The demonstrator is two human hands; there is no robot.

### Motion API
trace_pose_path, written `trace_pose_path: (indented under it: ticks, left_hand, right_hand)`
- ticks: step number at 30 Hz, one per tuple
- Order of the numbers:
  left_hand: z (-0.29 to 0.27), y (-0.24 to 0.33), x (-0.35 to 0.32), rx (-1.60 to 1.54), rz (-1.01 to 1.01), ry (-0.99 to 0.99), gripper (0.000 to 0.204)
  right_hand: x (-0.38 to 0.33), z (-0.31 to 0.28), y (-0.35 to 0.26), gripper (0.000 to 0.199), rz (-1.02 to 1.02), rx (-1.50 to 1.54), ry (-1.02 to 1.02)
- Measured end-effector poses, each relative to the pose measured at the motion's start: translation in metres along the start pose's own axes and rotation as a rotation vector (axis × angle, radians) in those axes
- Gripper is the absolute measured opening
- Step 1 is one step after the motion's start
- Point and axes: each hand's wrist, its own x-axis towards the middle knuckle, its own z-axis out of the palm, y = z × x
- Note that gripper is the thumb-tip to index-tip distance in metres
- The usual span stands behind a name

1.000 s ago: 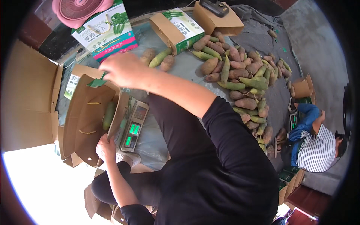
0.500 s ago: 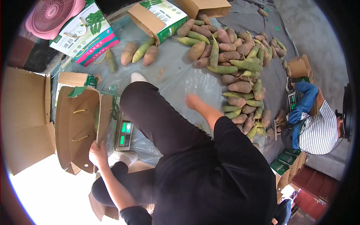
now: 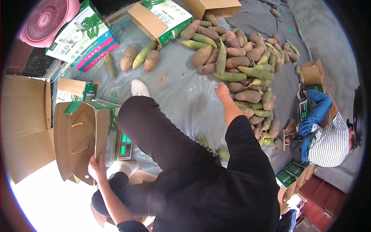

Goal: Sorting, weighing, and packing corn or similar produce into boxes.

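Observation:
My left hand (image 3: 96, 167) grips the near edge of an open cardboard carton (image 3: 102, 131) with yellow rope handles, its fingers closed on the wall. The carton is on a scale (image 3: 124, 151) with lit green digits. My right hand (image 3: 222, 91) is at the left side of a large pile of radishes, some green like this long radish (image 3: 221, 60), others reddish brown like this radish (image 3: 248, 96). Its fingers are curled and partly hidden, and whether they touch a radish I cannot tell. Two green radishes (image 3: 203, 140) lie beside my leg.
Two brown radishes and a green one (image 3: 144, 54) lie apart on the plastic sheet (image 3: 177, 92). Printed cartons (image 3: 176, 29) and a pink fan (image 3: 48, 19) stand at the far side. On the right, a person in a striped shirt (image 3: 328, 145) sits beside another scale (image 3: 304, 110).
My right hand has moved right and away from me to the radish pile. My left hand stays on the carton's edge. Radishes beside my leg have come into view.

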Motion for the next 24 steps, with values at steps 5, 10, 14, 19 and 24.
trace_pose_path:
  ticks: [5, 10, 14, 19, 24]
  left_hand:
    - [-0.003, 0.009, 0.002, -0.079, 0.007, -0.014, 0.020]
    - [-0.003, 0.013, 0.005, -0.126, -0.044, -0.068, 0.017]
    - [0.003, 0.000, 0.006, -0.162, -0.059, -0.053, 0.014]
    - [-0.003, 0.017, 0.009, -0.166, -0.047, -0.068, 0.013]
    - [-0.003, 0.013, 0.008, -0.086, -0.086, -0.059, 0.014]
  right_hand:
    - [0.042, -0.028, -0.008, 0.051, 0.132, 0.114, 0.051]
    - [0.078, -0.032, -0.001, 0.057, 0.174, 0.250, 0.146]
    - [0.096, -0.028, -0.010, 0.067, 0.251, 0.309, 0.123]
    - [0.107, -0.019, -0.026, 0.077, 0.356, 0.518, 0.143]
    - [0.105, -0.027, -0.048, 0.074, 0.432, 0.199, 0.043]
